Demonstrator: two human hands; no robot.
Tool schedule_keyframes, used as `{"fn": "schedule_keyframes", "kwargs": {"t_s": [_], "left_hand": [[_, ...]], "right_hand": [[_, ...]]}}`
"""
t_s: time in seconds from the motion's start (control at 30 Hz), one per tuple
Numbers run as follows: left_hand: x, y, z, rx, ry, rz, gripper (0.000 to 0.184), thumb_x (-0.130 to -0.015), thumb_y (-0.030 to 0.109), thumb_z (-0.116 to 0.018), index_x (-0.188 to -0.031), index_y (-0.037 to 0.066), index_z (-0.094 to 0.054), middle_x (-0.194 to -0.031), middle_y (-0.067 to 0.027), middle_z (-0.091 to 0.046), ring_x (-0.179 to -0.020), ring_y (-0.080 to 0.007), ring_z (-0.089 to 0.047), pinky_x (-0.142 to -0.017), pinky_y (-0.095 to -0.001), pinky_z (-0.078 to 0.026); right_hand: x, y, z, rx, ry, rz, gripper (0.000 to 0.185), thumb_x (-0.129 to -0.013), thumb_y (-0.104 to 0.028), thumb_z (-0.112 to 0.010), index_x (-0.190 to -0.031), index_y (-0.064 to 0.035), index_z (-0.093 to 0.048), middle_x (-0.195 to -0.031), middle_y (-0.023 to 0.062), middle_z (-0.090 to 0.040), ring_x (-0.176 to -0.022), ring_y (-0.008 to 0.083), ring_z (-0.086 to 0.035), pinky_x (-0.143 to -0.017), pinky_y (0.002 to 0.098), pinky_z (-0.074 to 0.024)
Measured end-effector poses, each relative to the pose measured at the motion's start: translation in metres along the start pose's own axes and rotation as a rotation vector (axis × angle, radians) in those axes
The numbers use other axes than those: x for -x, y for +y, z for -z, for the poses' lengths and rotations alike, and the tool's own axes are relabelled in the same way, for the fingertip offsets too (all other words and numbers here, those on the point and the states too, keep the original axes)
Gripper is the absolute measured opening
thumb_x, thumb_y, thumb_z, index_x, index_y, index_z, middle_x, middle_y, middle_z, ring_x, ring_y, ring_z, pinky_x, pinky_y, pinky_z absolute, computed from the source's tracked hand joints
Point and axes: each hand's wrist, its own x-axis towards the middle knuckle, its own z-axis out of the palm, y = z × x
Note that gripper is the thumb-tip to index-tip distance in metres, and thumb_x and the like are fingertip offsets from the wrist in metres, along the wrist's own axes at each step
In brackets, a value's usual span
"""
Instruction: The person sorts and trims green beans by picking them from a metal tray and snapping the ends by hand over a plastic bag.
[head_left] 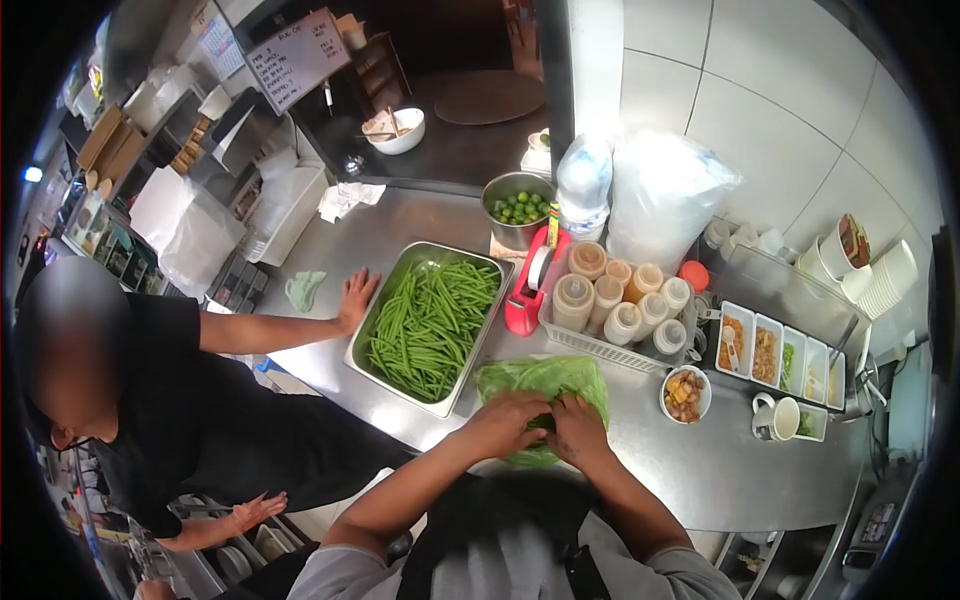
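Note:
A light green plastic bag (578, 376) lies on the steel counter right in front of me. My left hand (508, 424) grips it near its middle with bent fingers. Close beside it, my right hand (581, 432) has its fingers curled on the same bag. Something darker green shows between my hands, but my fingers hide most of it. Left of the bag stands a steel pan (352, 352) of long green beans (428, 325). A co-worker's hand (356, 298) rests flat at that pan's far left edge.
Behind the bag are a red tape dispenser (522, 308) and a basket (600, 347) of squeeze bottles. A pot (512, 233) of green limes stands farther back. To the right are a bowl (686, 394) of food, a mug (776, 417) and topping trays (765, 352). A co-worker (230, 420) stands left.

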Motion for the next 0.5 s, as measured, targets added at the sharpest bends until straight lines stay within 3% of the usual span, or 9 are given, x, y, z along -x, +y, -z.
{"fn": "schedule_keyframes", "kwargs": {"t_s": [0.07, 0.1, 0.17, 0.23, 0.3, 0.33, 0.4, 0.43, 0.5], "left_hand": [[0.006, -0.005, -0.009, -0.573, 0.141, 0.183, 0.045, -0.079, 0.02, -0.075, -0.119, 0.006, -0.061, -0.136, -0.0175, -0.048, -0.124, -0.0374, -0.048, -0.099, -0.0431, -0.044], [0.007, -0.009, -0.006, -0.568, 0.142, 0.182, 0.045, -0.079, 0.02, -0.075, -0.119, 0.006, -0.061, -0.136, -0.0175, -0.048, -0.124, -0.0374, -0.048, -0.099, -0.0431, -0.044], [0.009, -0.019, 0.003, -0.505, 0.066, 0.47, 0.055, -0.081, 0.018, -0.069, -0.132, 0.007, -0.052, -0.141, -0.0211, -0.041, -0.13, -0.0368, -0.041, -0.104, -0.044, -0.039], [0.015, -0.018, 0.003, -0.463, 0.186, 0.44, 0.063, -0.081, 0.018, -0.07, -0.138, 0.007, -0.046, -0.134, -0.0231, -0.046, -0.121, -0.0384, -0.048, -0.101, -0.045, -0.042], [0.018, -0.013, 0.002, -0.232, 0.198, 0.604, 0.078, -0.078, 0.019, -0.074, -0.146, 0.008, -0.035, -0.126, -0.0257, -0.049, -0.118, -0.0415, -0.05, -0.099, -0.0451, -0.044], [0.023, -0.014, -0.003, -0.266, 0.253, 0.565, 0.088, -0.078, 0.021, -0.074, -0.151, 0.013, -0.024, -0.123, -0.0281, -0.05, -0.112, -0.0448, -0.054, -0.097, -0.0466, -0.046], [0.028, -0.004, -0.005, -0.184, 0.211, 0.644, 0.092, -0.078, 0.02, -0.074, -0.152, 0.016, -0.019, -0.126, -0.0298, -0.048, -0.111, -0.0454, -0.054, -0.096, -0.0468, -0.046], [0.029, 0.0, -0.004, -0.107, 0.17, 0.721, 0.096, -0.078, 0.02, -0.074, -0.154, 0.02, -0.014, -0.13, -0.0315, -0.047, -0.111, -0.046, -0.055, -0.096, -0.047, -0.046], [0.033, -0.004, -0.007, 0.044, 0.144, 0.761, 0.099, -0.078, 0.017, -0.073, -0.154, 0.023, -0.01, -0.133, -0.0313, -0.045, -0.112, -0.0455, -0.056, -0.096, -0.0462, -0.046]], "right_hand": [[0.001, 0.0, 0.003, 0.012, -0.016, -0.034, 0.034, -0.074, -0.016, -0.069, -0.103, -0.0025, -0.059, -0.1, 0.0132, -0.056, -0.101, 0.0316, -0.055, -0.08, 0.0419, -0.0465], [0.001, -0.001, 0.006, 0.018, -0.024, -0.069, 0.035, -0.074, -0.016, -0.07, -0.105, -0.0022, -0.059, -0.102, 0.0132, -0.056, -0.101, 0.0316, -0.055, -0.08, 0.0423, -0.0466], [0.003, 0.002, 0.003, -0.021, 0.039, -0.073, 0.036, -0.075, -0.017, -0.071, -0.106, -0.0019, -0.059, -0.103, 0.014, -0.057, -0.101, 0.0317, -0.056, -0.081, 0.0427, -0.0469], [0.003, 0.005, 0.01, -0.055, 0.104, -0.071, 0.037, -0.075, -0.017, -0.072, -0.107, -0.0015, -0.059, -0.105, 0.0149, -0.057, -0.101, 0.0318, -0.056, -0.081, 0.0431, -0.0472], [0.006, 0.005, 0.024, -0.139, 0.274, -0.019, 0.046, -0.075, -0.021, -0.074, -0.113, -0.0016, -0.057, -0.106, 0.0173, -0.057, -0.099, 0.0341, -0.057, -0.084, 0.0438, -0.0473], [0.009, 0.0, 0.036, -0.136, 0.267, -0.019, 0.046, -0.075, -0.021, -0.074, -0.113, -0.0016, -0.057, -0.106, 0.0173, -0.057, -0.099, 0.0341, -0.057, -0.084, 0.0438, -0.0473], [0.012, -0.007, 0.058, -0.033, 0.414, -0.267, 0.058, -0.075, -0.026, -0.077, -0.12, -0.0005, -0.053, -0.109, 0.0201, -0.059, -0.098, 0.0379, -0.059, -0.086, 0.0453, -0.0478], [0.015, -0.004, 0.059, -0.028, 0.416, -0.266, 0.058, -0.075, -0.026, -0.077, -0.12, -0.0005, -0.053, -0.109, 0.0201, -0.059, -0.098, 0.0379, -0.059, -0.086, 0.0453, -0.0478], [0.031, 0.009, 0.054, -0.285, 0.085, -0.644, 0.069, -0.073, -0.03, -0.08, -0.126, 0.0015, -0.047, -0.109, 0.022, -0.061, -0.097, 0.0415, -0.061, -0.087, 0.047, -0.0479]]}}
